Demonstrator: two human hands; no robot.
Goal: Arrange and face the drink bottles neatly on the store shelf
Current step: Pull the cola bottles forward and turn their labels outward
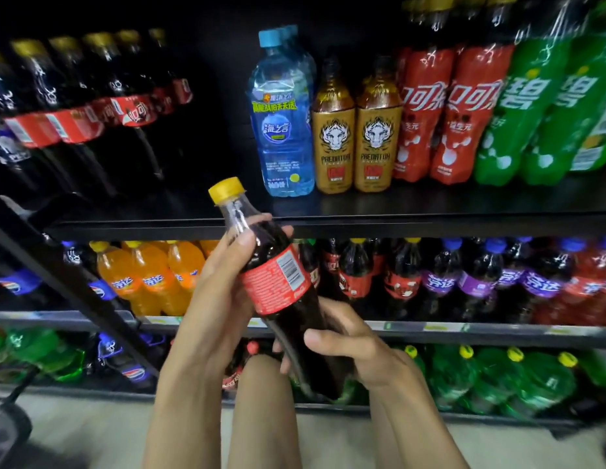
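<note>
The cola bottle [278,282] sits in the centre of the frame, in front of the shelves and touching none of them. It is tilted, with its yellow cap [226,189] towards the upper left and its base towards the lower right. The back of its red label, with the barcode, faces the camera.

Both hands hold it. The left hand [217,286] is curled round the shoulder and the top of the label, its thumb lying across the neck side. The right hand [352,350] grips the dark lower body, thumb on the front and fingers wrapped behind. A bare knee [261,401] shows between the forearms at the bottom centre.

Just behind the cap runs the front edge of the upper shelf [362,220]. On it, right of centre, a blue water bottle [281,123] stands upright beside two gold energy-drink bottles [333,137], then red-wrapped cola bottles [420,113], then green soda bottles [518,113] at the upper right. A blurred row of yellow-capped cola bottles [75,106] fills the upper left, with a dark gap between that row and the water bottle.

On the shelf below stand orange soda bottles [149,275] at the left and purple-labelled bottles [477,282] at the right. More green bottles [497,384] fill the lowest shelf at the lower right.
</note>
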